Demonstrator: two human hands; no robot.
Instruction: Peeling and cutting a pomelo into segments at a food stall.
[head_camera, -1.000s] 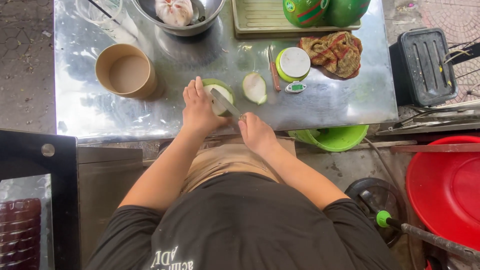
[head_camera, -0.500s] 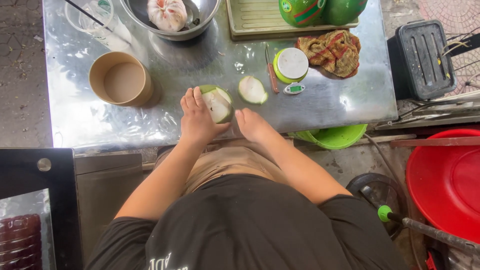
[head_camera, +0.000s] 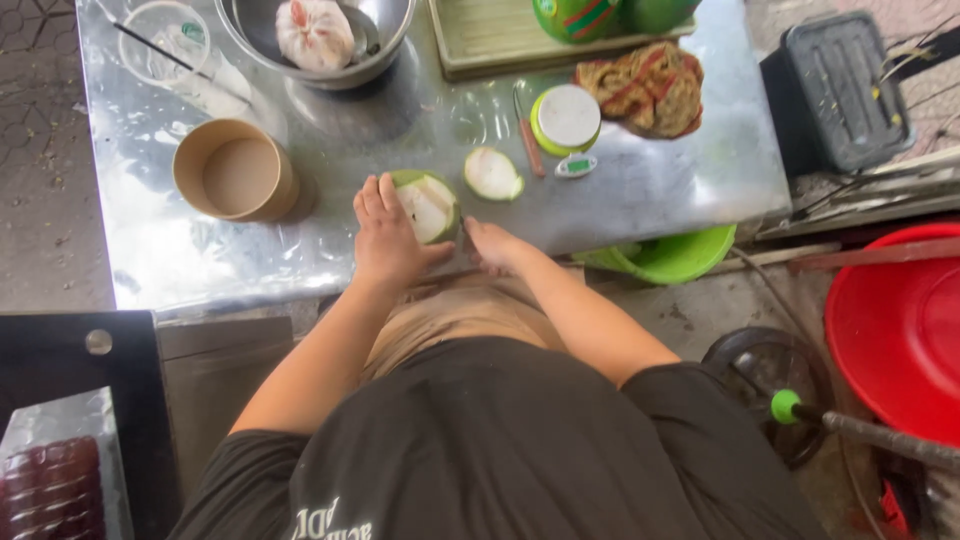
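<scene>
Since half a second ago your left hand (head_camera: 385, 240) stayed wrapped on the cut green coconut (head_camera: 428, 205) at the metal table's (head_camera: 640, 190) near edge; right hand (head_camera: 492, 245) rests beside it, grip unclear.

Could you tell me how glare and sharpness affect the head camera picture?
In the head view, daylight glares in pale patches off the shiny metal table; the cut green fruit under the left hand stays sharp; the right hand looks slightly soft.
</scene>
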